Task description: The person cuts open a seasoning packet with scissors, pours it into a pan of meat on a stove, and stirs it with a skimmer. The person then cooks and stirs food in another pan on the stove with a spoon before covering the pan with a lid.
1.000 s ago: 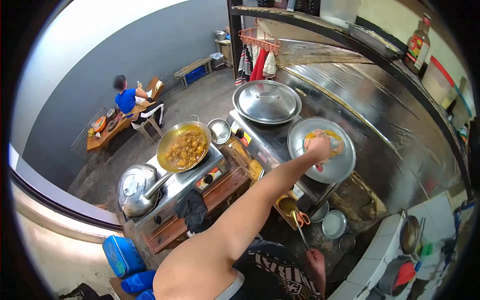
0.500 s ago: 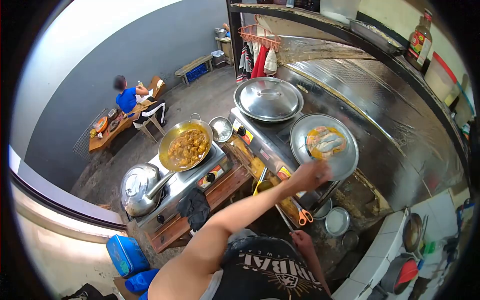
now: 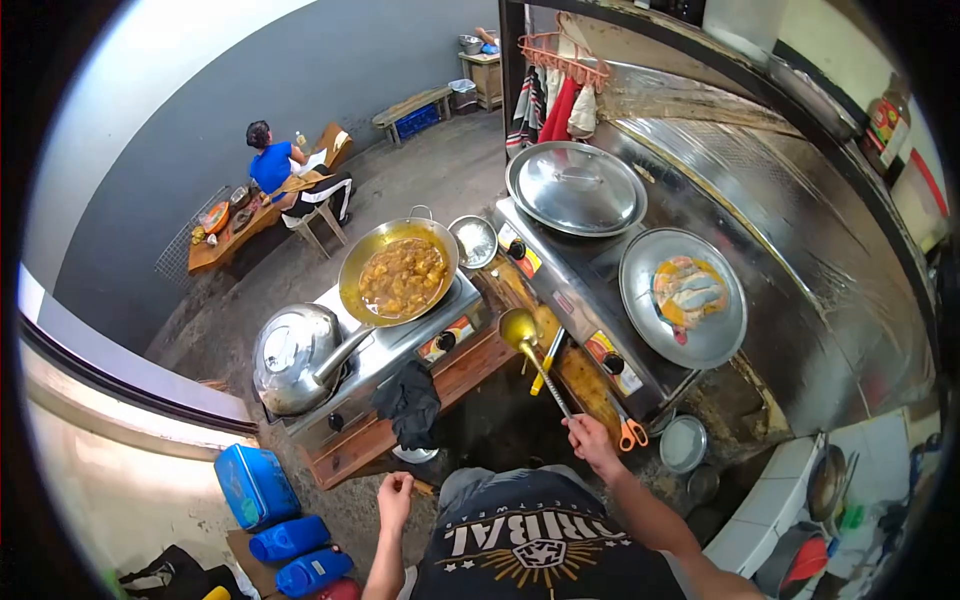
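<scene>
My right hand is wrapped round the handle of a ladle. The ladle's bowl, coated in yellow, points away from me over the gap between two stoves. Low at my left side, my left hand is curled closed with nothing visible in it. Beyond the ladle, a long-handled wok on the left stove holds chunky stew in orange-brown sauce. A wide metal lid lies on the right stove, and on it is a grey and orange thing I cannot make out.
A domed metal pot shares the left stove with the wok. Another large lidded pan stands at the far right burner. Orange-handled scissors and a small metal bowl lie nearby. A person sits at a low wooden table.
My left hand has drawn back from the metal lid to my left side. My right hand has moved up and forward with the ladle. The view has shifted slightly.
</scene>
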A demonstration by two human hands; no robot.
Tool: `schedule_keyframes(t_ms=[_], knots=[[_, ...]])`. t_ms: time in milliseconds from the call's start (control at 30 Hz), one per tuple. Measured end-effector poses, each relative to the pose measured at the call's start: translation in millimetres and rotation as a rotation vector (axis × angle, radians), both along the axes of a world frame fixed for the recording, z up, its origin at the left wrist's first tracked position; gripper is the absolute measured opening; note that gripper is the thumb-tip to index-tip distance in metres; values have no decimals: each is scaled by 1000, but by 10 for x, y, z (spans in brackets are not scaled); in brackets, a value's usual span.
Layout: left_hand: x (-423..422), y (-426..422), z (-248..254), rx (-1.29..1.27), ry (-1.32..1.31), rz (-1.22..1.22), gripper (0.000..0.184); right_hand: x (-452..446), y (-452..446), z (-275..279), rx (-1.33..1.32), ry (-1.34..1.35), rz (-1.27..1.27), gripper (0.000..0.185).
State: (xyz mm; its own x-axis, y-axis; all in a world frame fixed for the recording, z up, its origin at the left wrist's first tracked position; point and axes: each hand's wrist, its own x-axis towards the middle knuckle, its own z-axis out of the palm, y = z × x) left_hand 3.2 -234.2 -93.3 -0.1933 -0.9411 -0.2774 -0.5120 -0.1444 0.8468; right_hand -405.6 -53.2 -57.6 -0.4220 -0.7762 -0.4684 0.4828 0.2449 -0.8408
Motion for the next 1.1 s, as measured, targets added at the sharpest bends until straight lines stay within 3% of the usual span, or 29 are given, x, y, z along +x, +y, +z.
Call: schedule_keyframes(t_ms=[100,133,167,300,400,500,533,567,667,733,800,833,867,933,1000,1033,1100], knots=[[-107,-42,-292,32,134,5,20,212,-311,22,29,-41,16,23],[-318,-58,-103,153,147,5,23,305,-417,111,41,-16,34,28],[-430,-121,-323,98,225,-91,26,374,-520,77,16,-10,56,33],[-1262,-321,195,394,487,-388,38,754,-831,137,-75,-175,27,47],[-1740,-373,260,283,620,-439,35,1096,-1073,203,-175,-172,40,44],[-1822,-477,498,35,437,-510,31,1261,-1205,-24,-188,-71,116,34],[-1786,-529,464,57,393,-511,30,1304,-1236,-119,-175,-54,137,32],[-1735,-602,432,75,349,-505,29,1327,-1290,-332,-272,364,115,30],[-1421,-811,389,80,289,-507,30,1119,-1101,-337,237,-27,173,41],[-1108,-833,172,234,377,-455,31,904,-966,-782,344,27,-129,56],[-739,-847,327,232,202,-409,30,539,-912,-1219,282,-61,-244,67],[-539,-835,298,271,136,-365,30,416,-984,-1276,266,-90,-308,66],[-329,-834,94,17,124,-390,31,268,-1100,-1289,249,-117,-379,65],[9,-835,55,-35,10,-364,33,77,-1340,-1253,157,-121,-431,52],[259,-853,-32,37,-83,-340,34,-22,-1573,-1166,27,-166,-493,43],[347,-832,37,80,-122,-322,34,-56,-1651,-1175,-9,-228,-529,30],[469,-754,129,97,-158,-293,34,-38,-1698,-1323,14,-172,-528,24]])
